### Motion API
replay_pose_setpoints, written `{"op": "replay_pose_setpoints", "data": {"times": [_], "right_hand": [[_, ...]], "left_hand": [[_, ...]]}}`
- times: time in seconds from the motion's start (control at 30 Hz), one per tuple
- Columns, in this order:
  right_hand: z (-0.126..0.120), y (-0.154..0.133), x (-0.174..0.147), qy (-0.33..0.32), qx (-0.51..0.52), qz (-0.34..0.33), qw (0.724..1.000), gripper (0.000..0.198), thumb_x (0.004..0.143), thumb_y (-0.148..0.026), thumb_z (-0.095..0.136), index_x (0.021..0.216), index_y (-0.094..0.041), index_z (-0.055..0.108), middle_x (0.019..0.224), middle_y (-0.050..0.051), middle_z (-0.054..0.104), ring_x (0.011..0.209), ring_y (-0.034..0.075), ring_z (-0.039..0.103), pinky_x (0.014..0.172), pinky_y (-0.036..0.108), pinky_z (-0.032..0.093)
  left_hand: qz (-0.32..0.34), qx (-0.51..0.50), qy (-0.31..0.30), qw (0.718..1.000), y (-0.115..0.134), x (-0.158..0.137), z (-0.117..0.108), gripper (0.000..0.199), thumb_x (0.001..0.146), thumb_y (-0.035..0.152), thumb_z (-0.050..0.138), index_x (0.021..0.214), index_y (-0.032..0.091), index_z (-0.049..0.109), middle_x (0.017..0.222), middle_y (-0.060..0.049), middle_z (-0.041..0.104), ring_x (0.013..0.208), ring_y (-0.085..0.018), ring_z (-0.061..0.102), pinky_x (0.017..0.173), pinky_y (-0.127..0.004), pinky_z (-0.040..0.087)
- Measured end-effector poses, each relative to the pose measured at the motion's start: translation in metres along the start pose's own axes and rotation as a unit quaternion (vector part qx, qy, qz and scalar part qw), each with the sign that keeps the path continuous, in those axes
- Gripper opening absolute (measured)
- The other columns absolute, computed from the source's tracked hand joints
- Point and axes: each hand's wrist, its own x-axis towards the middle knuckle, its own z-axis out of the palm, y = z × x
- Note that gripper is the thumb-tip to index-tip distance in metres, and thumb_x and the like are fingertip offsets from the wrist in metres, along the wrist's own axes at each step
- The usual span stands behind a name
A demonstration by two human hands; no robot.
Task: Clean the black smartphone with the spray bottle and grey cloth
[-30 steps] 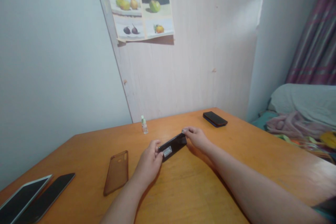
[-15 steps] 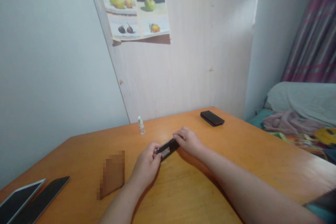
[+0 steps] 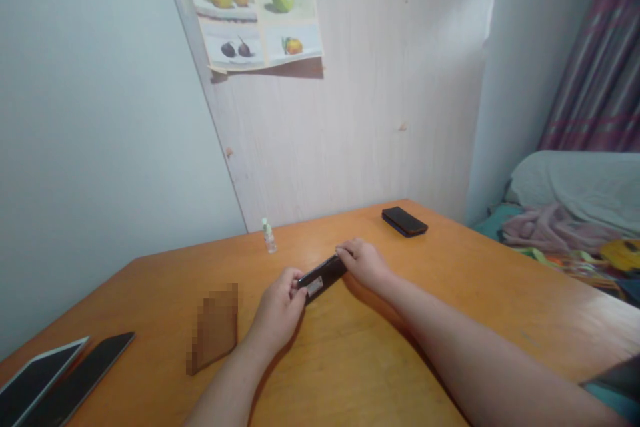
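A slim black phone-like device (image 3: 327, 274) with a pale label near its left end is held tilted above the wooden table, between my two hands. My left hand (image 3: 283, 300) is closed on its near left end, thumb in front beside the label. At the far right end, the fingers of my right hand (image 3: 363, 260) are closed over the upper edge and corner. The side turned away from me is hidden.
The wooden table (image 3: 360, 353) holds a small clear spray bottle (image 3: 270, 240), a dark phone or wallet case (image 3: 405, 221) at the back right, a pixelated brown flat piece (image 3: 217, 330), a white-framed tablet (image 3: 37, 373) and a dark flat panel (image 3: 85, 380). A wall stands behind.
My right hand has shifted slightly right along the device, so a little more of it shows. My left hand keeps its hold. The whole view has tilted a little.
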Motion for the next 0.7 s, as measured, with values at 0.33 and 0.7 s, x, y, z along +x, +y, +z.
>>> {"op": "replay_pose_setpoints", "data": {"times": [0.33, 0.7], "right_hand": [[0.012, -0.018, -0.011, -0.053, 0.042, -0.076, 0.995, 0.030, 0.097, -0.036, 0.048, 0.108, -0.026, 0.073, 0.096, 0.005, 0.071, 0.090, 0.018, 0.063, 0.080, 0.025, 0.044], [0.014, -0.016, -0.011, -0.042, 0.040, -0.061, 0.996, 0.028, 0.095, -0.034, 0.050, 0.108, -0.027, 0.074, 0.103, 0.004, 0.074, 0.095, 0.019, 0.065, 0.083, 0.026, 0.045]], "left_hand": [[0.008, 0.001, 0.001, 1.000, -0.003, -0.001, 0.001, 0.015, 0.086, 0.027, 0.052, 0.099, 0.022, 0.057, 0.079, 0.001, 0.066, 0.070, -0.015, 0.060, 0.065, -0.025, 0.041], [0.001, -0.006, 0.000, 1.000, -0.002, -0.001, 0.002, 0.014, 0.085, 0.027, 0.053, 0.097, 0.022, 0.057, 0.079, 0.001, 0.067, 0.071, -0.016, 0.062, 0.066, -0.025, 0.043]]}}
